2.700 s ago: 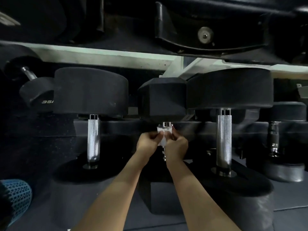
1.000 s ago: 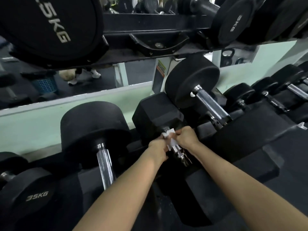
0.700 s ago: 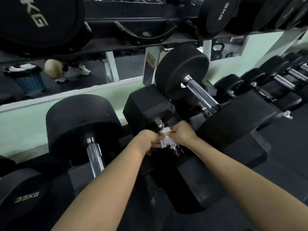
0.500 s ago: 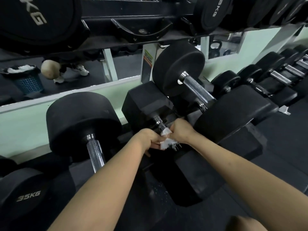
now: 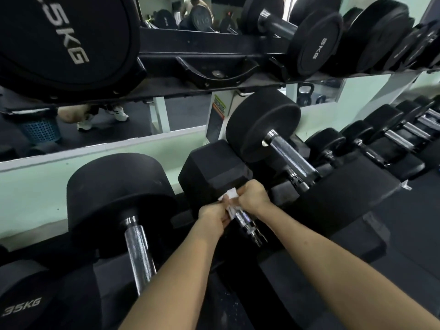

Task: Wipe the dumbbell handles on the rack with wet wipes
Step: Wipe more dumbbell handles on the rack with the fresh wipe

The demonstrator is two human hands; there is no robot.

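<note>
Hex dumbbell (image 5: 214,170) on lower tier of rack (image 5: 202,47), white wet wipe (image 5: 230,194) wrapped round far end of its chrome handle (image 5: 246,221), left grip (image 5: 213,215) and right grip (image 5: 254,196) both clenched on wipe, round dumbbell (image 5: 119,186) just left of it

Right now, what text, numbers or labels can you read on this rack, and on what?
"35KG": black round dumbbell head, bottom left.
"5KG", cut off at left: large black weight, top left.
"KG", digit unclear: upper-shelf black dumbbell end.
Colourful sticker on white post: blurred.
</note>
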